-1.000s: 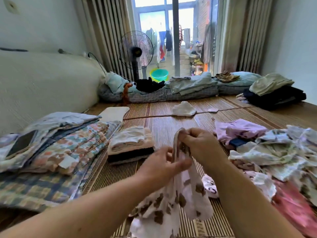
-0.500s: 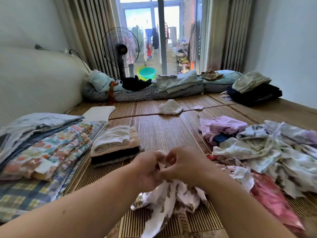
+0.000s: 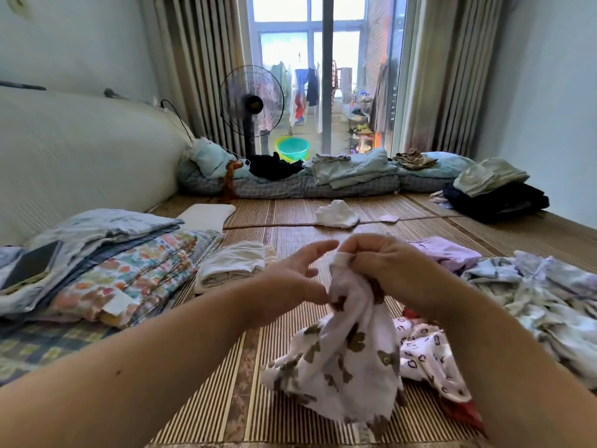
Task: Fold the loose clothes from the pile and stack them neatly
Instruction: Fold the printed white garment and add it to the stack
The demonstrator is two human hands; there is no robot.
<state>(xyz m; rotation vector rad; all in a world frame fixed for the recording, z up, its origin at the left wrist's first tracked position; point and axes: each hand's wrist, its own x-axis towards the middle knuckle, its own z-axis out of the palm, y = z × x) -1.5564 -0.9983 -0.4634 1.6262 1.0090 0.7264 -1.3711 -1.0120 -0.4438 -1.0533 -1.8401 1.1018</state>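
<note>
- On the left we see a tall folded stack point(image 3: 129, 273) of floral and blue-grey pieces. A dark phone point(image 3: 32, 263) lies on its near-left part, and a small cream stack point(image 3: 232, 266) sits just beside it.
- On the right lies the loose pile point(image 3: 549, 295) of pale crumpled prints, with a purple garment point(image 3: 449, 253) at its far edge. A heart-print piece point(image 3: 429, 354) and a red cloth point(image 3: 465, 412) lie nearest us.
- Farther off we see a small white cloth point(image 3: 337, 215) on the bamboo mat point(image 3: 226, 399) and a bedding roll point(image 3: 307, 185) along the window. There is also a standing fan point(image 3: 252, 101), a green basin point(image 3: 292, 148) and a dark folded heap point(image 3: 494, 202) at the far right.
- The right forearm crosses in front of the loose pile's near edge and covers part of the heart-print piece.
- The white garment with brown print point(image 3: 349, 344) hangs in the middle over the mat. Its lower end is bunched on the mat, against the heart-print piece.
- The right hand point(image 3: 384, 266) has its fingers curled and pinches the garment's top edge.
- The left hand point(image 3: 290, 279) has its fingers spread and relaxed, holding nothing. Its thumb is close to the fabric, and we cannot tell whether it touches.
- Half a second ago both hands were clenched together, low on the bunched garment. Now the right hand has it raised, and the left hand has let go.
- The stacks and the pile lie as they did.
</note>
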